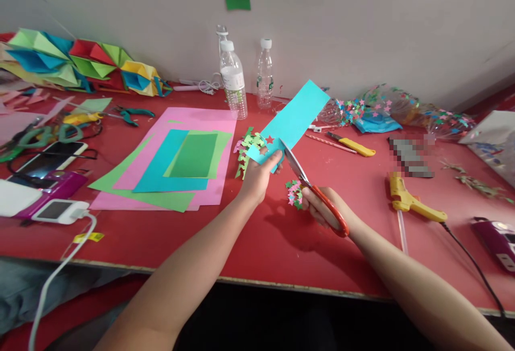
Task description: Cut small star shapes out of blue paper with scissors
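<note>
My left hand (257, 179) pinches the lower end of a long blue paper strip (300, 112), thumb on top. Star-shaped holes (269, 139) show in that end, with red table visible through one. In my right hand (324, 206) is a pair of scissors (328, 209) with red handles, its blades pointing up and left and meeting the strip's edge beside my left thumb. Small cut paper stars (294, 194) in several colours lie on the table just left of my right hand. Punched green paper scraps (243, 152) lie beyond my left hand.
Coloured paper sheets (193, 155) are stacked at left. Plastic bottles (233, 82) stand by the wall. A yellow cutter knife (356, 146), a yellow glue gun (414, 200) and star-filled bottles (362, 109) lie at right. Phones (52, 163) and pliers (131, 115) are far left.
</note>
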Demonstrator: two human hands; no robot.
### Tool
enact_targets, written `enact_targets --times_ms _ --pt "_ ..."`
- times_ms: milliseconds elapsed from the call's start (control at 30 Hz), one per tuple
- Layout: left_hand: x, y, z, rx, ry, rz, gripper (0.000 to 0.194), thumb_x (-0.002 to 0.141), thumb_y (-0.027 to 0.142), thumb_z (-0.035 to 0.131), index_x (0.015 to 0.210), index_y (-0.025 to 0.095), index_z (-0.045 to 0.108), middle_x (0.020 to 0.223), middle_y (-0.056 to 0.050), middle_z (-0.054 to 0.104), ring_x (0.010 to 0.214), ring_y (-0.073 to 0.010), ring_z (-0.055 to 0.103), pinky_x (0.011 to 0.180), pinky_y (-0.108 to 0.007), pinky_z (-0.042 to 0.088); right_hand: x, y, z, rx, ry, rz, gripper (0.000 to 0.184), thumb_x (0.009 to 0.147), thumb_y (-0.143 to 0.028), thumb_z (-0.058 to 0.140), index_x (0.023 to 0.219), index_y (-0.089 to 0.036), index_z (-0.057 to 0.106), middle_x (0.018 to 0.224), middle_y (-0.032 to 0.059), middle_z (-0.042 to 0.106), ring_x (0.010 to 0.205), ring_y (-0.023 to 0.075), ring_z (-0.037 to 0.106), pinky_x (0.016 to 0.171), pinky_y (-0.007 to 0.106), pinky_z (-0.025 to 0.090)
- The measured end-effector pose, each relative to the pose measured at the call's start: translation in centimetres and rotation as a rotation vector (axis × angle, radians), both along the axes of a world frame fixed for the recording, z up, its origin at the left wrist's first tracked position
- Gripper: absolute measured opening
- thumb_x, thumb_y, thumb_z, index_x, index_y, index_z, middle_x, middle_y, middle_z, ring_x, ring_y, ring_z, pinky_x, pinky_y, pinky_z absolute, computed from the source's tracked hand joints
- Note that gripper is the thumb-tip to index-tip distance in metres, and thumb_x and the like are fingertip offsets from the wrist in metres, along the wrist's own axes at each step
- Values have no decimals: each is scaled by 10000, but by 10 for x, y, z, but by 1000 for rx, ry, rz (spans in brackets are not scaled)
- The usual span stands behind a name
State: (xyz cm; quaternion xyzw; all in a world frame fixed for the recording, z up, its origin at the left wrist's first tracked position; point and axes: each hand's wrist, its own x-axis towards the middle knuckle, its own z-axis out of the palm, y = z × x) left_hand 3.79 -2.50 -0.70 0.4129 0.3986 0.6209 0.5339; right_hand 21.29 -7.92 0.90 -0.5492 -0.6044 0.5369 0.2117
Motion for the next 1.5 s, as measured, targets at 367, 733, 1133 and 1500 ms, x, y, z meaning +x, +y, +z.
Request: enact_targets --times_ms 367,733,1133,1500 --pt "-4 4 -2 62 5 6 215 724 365 722 717 193 594 613 35 552 557 -87 512 529 -214 432 5 1 2 10 24 2 544 787 -713 562 624 -204 459 384 -83 363 313 69 343 358 211 295" --pt "-14 9 7 1 -162 38 257 669 280 772 611 162 550 524 47 510 480 -46 448 480 -186 355 7 4 7 -20 31 13 579 771 -757 531 613 -203 467 333 -77 363 286 72 355 338 207 304" --pt "-4 3 4 -32 -195 -35 235 699 360 746 661 147 652 590 1 617 531 -66 532 535 -207 421 6 3 -12 -32 193 95 504 887 -649 477 664 -198 497 328 -80 411 271 79 384 354 203 383" --pt "-9 3 4 97 -23 141 183 757 293 649 625 180 591 568 21 564 524 -78 502 542 -219 414 6 2 5 20 93 70 532 800 -705 564 678 -188 538 374 -72 382 317 68 350 348 204 305"
